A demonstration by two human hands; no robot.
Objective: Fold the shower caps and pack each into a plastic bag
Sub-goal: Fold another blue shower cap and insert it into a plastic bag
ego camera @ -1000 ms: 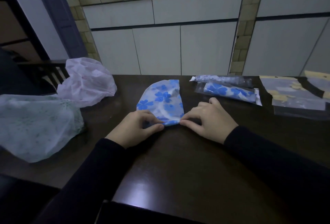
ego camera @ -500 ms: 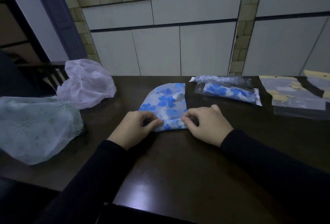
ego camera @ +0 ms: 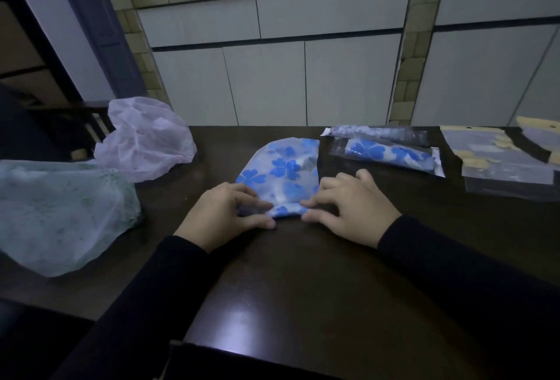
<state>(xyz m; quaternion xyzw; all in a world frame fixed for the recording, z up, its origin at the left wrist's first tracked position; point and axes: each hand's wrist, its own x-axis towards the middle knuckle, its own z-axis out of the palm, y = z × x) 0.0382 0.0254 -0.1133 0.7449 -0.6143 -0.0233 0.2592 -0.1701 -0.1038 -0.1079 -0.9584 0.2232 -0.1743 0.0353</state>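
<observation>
On the dark, glossy wooden table a translucent white shower cap printed with blue flowers lies flat in front of the person, already folded down to a narrow dome shape. Its near edge is turned up into a small roll, and both hands work that roll. The left hand pinches the left end between thumb and curled fingers; the right hand does the same at the right end, thumb and forefinger closed on the fold while the other fingers rest lightly curled on the table.

Beyond the right hand, two clear plastic bags each holding a rolled blue-flowered shower cap lie side by side, so two caps look finished. Further right sits a loose stack of flat clear plastic bags with yellow-and-black header cards, presumably the supply of empties, though the light is too dim to say for certain that nothing is in them.

To the left, a crumpled pale pink shower cap and a larger pale green-speckled shower cap lie unfolded and well apart from the hands.

By this reckoning the job is roughly at its middle: two packed, one partly rolled and not yet bagged, and at least two untouched.
</observation>
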